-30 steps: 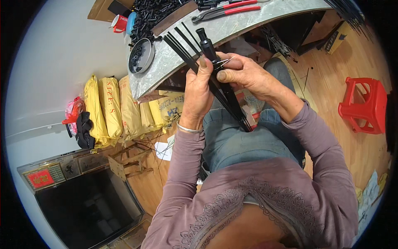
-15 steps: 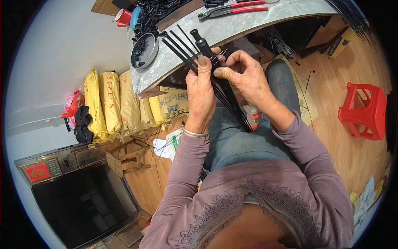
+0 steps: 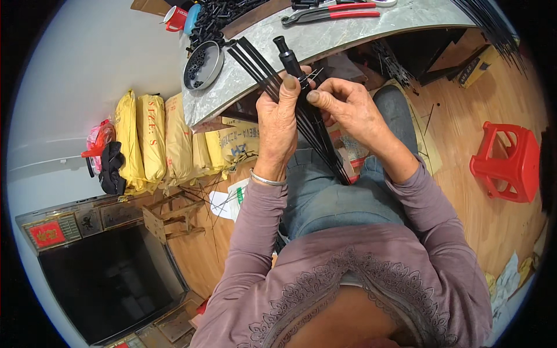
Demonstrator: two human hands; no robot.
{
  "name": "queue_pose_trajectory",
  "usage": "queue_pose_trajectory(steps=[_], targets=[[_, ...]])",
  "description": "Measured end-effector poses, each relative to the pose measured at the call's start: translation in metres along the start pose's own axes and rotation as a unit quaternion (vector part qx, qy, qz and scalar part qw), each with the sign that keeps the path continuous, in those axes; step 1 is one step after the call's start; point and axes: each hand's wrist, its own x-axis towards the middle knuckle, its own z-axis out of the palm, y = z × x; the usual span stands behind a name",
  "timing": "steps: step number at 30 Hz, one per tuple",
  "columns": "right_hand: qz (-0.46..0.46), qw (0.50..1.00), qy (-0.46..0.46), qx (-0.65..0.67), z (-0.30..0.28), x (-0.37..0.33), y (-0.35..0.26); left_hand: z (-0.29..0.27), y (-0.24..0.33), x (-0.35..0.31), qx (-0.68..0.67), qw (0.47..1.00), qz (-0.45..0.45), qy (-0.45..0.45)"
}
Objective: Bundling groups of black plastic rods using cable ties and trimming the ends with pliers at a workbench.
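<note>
In front of the table edge I hold what looks like a black umbrella frame [image 3: 286, 58], its tubular end pointing up and away. My left hand [image 3: 277, 130] is closed around it, thumb pressed on top. Several thin black ribs [image 3: 255, 65] fan out past that thumb, and their other ends trail down between my thighs. My right hand [image 3: 355, 115] is at the frame's right side, thumb and forefinger drawn together beside the joint. A thin light wire [image 3: 316, 74] sticks out just above these fingertips. Whatever the right fingers pinch is hidden.
On the grey table [image 3: 232, 90] are a round metal dish [image 3: 216, 64] of small black rings, a heap of black plastic parts [image 3: 223, 26] and red-handled pliers [image 3: 331, 13]. Black rods [image 3: 490, 29] overhang the right end. Yellow sacks [image 3: 152, 139] stand left, a red stool [image 3: 506, 162] right.
The ribs beyond my left thumb lie closer together and more parallel. My right thumb has moved slightly up and right along the frame. The whole view has shifted a little.
</note>
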Motion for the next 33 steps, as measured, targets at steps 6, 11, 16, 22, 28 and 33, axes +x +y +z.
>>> queue_pose_trajectory(steps=[6,11,16,22,28,33], targets=[[0.0,0.999,-0.036,-0.008,-0.001,0.004,0.001,-0.002,0.003,-0.002,-0.024,1.0,-0.015,0.008],[0.048,0.995,-0.071,0.055,-0.003,0.006,-0.001,-0.004,0.002,-0.001,-0.02,0.999,-0.025,-0.002],[0.039,0.993,-0.084,0.079,-0.001,0.006,0.0,-0.005,0.001,-0.002,-0.029,0.999,-0.027,0.011],[0.041,0.991,-0.107,0.065,-0.004,0.009,0.005,-0.008,0.0,0.0,-0.028,0.999,-0.029,0.008],[-0.005,0.998,-0.059,-0.01,0.005,0.006,0.004,-0.01,-0.002,0.001,-0.033,0.999,-0.023,0.015],[0.001,0.999,-0.047,0.017,0.008,0.009,0.003,-0.011,0.0,-0.002,-0.06,0.998,-0.033,0.011]])
